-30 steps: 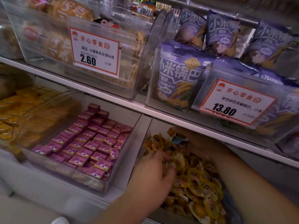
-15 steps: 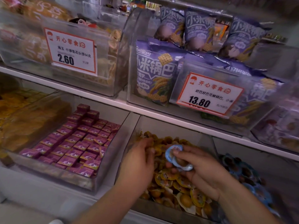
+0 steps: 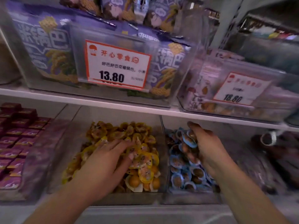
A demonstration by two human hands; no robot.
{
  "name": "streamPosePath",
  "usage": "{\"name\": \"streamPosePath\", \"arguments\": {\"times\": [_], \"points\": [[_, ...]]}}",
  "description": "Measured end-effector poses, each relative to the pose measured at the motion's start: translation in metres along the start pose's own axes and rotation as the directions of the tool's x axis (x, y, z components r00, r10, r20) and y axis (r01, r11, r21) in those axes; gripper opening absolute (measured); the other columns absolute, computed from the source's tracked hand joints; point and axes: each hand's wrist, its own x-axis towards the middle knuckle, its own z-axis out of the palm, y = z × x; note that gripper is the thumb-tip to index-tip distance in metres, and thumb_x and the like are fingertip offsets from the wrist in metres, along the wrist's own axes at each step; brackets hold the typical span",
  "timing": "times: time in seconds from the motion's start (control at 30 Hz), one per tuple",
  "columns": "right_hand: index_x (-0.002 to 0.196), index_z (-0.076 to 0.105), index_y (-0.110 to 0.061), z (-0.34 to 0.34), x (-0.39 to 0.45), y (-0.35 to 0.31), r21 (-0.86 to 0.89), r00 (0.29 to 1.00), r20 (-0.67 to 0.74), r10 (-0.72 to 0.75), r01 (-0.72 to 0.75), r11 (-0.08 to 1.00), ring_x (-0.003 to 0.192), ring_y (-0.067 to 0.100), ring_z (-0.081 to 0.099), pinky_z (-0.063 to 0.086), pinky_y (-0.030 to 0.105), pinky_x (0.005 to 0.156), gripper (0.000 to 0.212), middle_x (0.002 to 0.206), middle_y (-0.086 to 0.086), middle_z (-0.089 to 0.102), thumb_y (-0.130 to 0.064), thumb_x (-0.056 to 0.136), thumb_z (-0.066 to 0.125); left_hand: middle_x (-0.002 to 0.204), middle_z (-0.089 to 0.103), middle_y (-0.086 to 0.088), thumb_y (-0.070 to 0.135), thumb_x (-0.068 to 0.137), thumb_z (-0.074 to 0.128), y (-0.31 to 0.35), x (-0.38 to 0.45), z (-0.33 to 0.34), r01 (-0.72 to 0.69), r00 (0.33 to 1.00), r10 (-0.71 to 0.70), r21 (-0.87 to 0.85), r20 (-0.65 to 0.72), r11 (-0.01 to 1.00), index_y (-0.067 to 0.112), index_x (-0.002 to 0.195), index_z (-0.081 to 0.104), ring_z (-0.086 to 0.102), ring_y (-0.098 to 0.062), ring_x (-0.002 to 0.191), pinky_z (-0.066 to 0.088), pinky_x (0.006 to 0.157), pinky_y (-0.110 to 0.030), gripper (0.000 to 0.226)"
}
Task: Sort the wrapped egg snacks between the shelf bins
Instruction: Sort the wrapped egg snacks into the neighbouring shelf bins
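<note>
- The left hand (image 3: pixel 105 160) is being laid flat over the yellow-wrapped egg snacks (image 3: pixel 144 160) in the middle bin (image 3: pixel 123 198); its fingers (image 3: pixel 123 146) are being held straight, spread and slack, nothing gripped.
- The right hand (image 3: pixel 208 152) is being held over the right bin (image 3: pixel 191 199), just right of the clear divider.
- A blue-wrapped egg snack (image 3: pixel 188 139) is being pinched at its curled fingers (image 3: pixel 193 131), directly above the blue-wrapped pile (image 3: pixel 182 173).
- A drop straight down is being suggested, the right hand being nearer that pile.
- Farther back, the white shelf edge (image 3: pixel 113 104) is being crossed by neither hand.
</note>
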Motion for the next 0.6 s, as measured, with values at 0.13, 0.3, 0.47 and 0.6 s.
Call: {"name": "streamPosePath", "arguments": {"times": [0.13, 0.3, 0.47, 0.6], "points": [[0.085, 0.066, -0.002, -0.03, 0.04, 0.022, 0.247, 0.981, 0.005, 0.192, -0.188, 0.951, 0.083, 0.035, 0.07, 0.057, 0.047, 0.077, 0.049, 0.086, 0.021, 0.07, -0.043, 0.101, 0.047, 0.121, 0.058, 0.019, 0.063, 0.094, 0.03, -0.001, 0.006, 0.008, 0.033, 0.998, -0.034, 0.027, 0.054, 0.999, 0.034, 0.128, 0.06, 0.057, -0.005, 0.111, 0.046, 0.093, -0.03, 0.054], [0.117, 0.063, -0.006, -0.05, 0.061, 0.032, 0.364, 0.976, 0.143, 0.167, -0.208, 0.908, 0.123, 0.026, 0.056, 0.041, 0.038, 0.106, 0.046, 0.127, 0.014, 0.065, -0.042, 0.103, 0.038, 0.122, 0.056, 0.021, 0.061, 0.094, 0.033, -0.005, 0.008, 0.01, 0.096, 0.992, -0.099, 0.031, 0.083, 0.995, 0.036, 0.129, 0.059, 0.056, -0.005, 0.113, 0.042, 0.092, -0.024, 0.05], [0.101, 0.071, -0.012, -0.038, 0.047, 0.025, 0.136, 0.998, -0.058, -0.028, 0.035, 0.99, 0.103, 0.019, 0.068, 0.051, 0.031, 0.089, 0.021, 0.112, 0.01, 0.073, -0.018, 0.098, 0.051, 0.123, 0.056, 0.02, 0.069, 0.088, 0.022, -0.006, 0.006, 0.004, 0.145, 0.974, -0.168, 0.157, 0.149, 0.977, 0.038, 0.128, 0.057, 0.059, -0.01, 0.112, 0.049, 0.093, -0.036, 0.062], [0.091, 0.075, -0.026, -0.008, 0.005, 0.012, -0.264, 0.868, 0.002, -0.496, 0.479, 0.837, 0.091, -0.005, 0.066, 0.047, 0.01, 0.079, 0.032, 0.091, -0.019, 0.075, -0.002, 0.093, 0.054, 0.122, 0.059, 0.017, 0.068, 0.085, 0.018, -0.02, -0.001, -0.011, 0.206, 0.953, -0.267, 0.333, 0.147, 0.92, 0.038, 0.127, 0.054, 0.061, -0.013, 0.11, 0.049, 0.091, -0.035, 0.063]]}}
